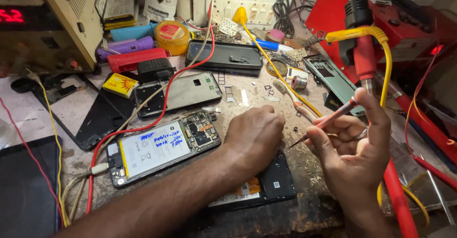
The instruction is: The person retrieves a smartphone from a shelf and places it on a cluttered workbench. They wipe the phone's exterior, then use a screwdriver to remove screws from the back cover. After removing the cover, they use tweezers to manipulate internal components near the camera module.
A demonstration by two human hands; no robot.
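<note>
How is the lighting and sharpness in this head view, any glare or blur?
Head view: even bright light; hands and opened phone sharp; mild glare on the silver phone back; top edge overexposed; left hand shades the phone beneath; edges bowed by wide lens.

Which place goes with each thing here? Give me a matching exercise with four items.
Things:
1. opened phone
2. yellow round tin
3. thin red tool
4. red torch

Places:
A. in the right hand
B. just left of the left hand
C. by the back wall
D. beside the purple torch

Pairs: 1-B, 2-C, 3-A, 4-D
</note>
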